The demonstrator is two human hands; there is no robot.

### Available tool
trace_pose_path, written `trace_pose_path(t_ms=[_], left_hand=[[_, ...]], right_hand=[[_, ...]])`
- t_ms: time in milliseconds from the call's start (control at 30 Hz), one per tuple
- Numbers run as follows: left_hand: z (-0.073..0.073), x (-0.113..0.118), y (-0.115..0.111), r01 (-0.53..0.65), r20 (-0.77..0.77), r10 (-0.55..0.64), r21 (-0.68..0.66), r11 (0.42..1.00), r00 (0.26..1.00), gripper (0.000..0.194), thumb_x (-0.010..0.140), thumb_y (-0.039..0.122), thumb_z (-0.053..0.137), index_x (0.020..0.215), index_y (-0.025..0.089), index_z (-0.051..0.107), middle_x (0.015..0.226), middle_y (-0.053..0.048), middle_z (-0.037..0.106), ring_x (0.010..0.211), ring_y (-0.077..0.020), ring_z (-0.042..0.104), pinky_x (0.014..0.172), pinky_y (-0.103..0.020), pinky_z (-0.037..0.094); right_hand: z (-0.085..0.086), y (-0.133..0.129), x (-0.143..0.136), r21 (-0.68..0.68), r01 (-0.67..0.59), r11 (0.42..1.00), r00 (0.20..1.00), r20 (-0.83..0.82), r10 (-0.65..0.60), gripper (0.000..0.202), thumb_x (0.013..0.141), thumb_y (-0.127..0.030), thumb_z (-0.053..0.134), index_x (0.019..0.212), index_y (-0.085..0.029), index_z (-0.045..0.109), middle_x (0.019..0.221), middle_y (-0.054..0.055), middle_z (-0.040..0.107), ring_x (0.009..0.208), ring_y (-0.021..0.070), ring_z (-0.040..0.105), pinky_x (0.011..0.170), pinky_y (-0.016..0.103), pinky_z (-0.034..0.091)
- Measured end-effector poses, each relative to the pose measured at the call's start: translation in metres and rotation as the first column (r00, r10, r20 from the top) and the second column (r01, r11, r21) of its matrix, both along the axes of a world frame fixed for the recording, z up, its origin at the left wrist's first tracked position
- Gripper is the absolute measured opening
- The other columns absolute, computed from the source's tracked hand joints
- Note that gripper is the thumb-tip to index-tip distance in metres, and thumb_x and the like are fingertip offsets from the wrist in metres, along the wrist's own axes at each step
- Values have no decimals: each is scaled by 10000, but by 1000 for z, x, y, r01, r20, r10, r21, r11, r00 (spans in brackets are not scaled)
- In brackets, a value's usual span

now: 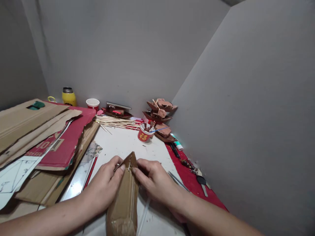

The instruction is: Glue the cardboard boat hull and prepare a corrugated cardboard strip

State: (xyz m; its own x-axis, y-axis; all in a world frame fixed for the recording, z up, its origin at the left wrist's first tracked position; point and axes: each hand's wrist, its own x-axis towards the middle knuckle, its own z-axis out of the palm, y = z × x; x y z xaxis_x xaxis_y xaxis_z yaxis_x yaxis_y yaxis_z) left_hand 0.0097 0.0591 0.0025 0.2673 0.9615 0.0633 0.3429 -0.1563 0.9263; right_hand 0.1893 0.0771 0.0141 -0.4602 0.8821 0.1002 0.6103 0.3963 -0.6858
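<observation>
Between my hands is a long folded cardboard boat hull (125, 200), its pointed tip facing away from me. My left hand (111, 175) pinches the left side of that tip, thumb on the inner face. On the opposite side, my right hand (150, 175) grips the right wall with thumb and fingers. A whitish streak, perhaps glue, shows at the fold near the tip. Under the hull lies a white work board (123, 144). The fingertips behind the cardboard are partly hidden.
Cardboard sheets (27, 127) are piled at left beside a metal ruler (76, 185) and red pencil (91, 170). Behind lie thin wooden sticks (118, 122), a red paper cup (145, 132) with brown-stained sticks, and brown model boats (161, 113). Keys (201, 180) lie near the right wall.
</observation>
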Motion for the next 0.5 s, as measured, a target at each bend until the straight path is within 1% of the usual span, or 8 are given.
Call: trace_pose_path(t_ms=[167,267,400,500], left_hand=[[-5,2,-6,7,-17,-8,-15,1000,1000,204,922,350,378,827,223,507,867,-41,647,840,-206,583,803,-298,450],[-8,4,-9,-3,-17,2,-56,998,1000,209,916,355,381,860,223,534,923,-61,662,913,-225,590,850,-315,447],[-12,6,-11,-48,-19,46,-100,994,999,243,905,369,400,969,205,568,1070,-103,655,1051,-258,567,947,-358,411],[-12,4,-9,-42,19,44,-91,995,999,266,909,366,396,1002,201,584,1102,-100,656,1033,-247,582,934,-350,423]], right_hand=[[-2,-11,1,37,1,999,1000,19,-2,237,886,-202,451,651,-195,427,590,-33,464,547,106,399,532,220,312],[-6,-15,1,23,3,1000,1000,19,-4,212,884,-199,452,672,-193,453,611,-19,494,566,116,427,554,225,332],[-11,-15,1,4,7,1000,1000,9,-7,204,895,-210,445,696,-187,485,618,-19,493,571,117,431,556,223,338],[-13,-11,-1,8,10,1000,1000,-9,-10,203,895,-213,452,699,-182,496,624,-20,496,578,114,427,560,223,336]])
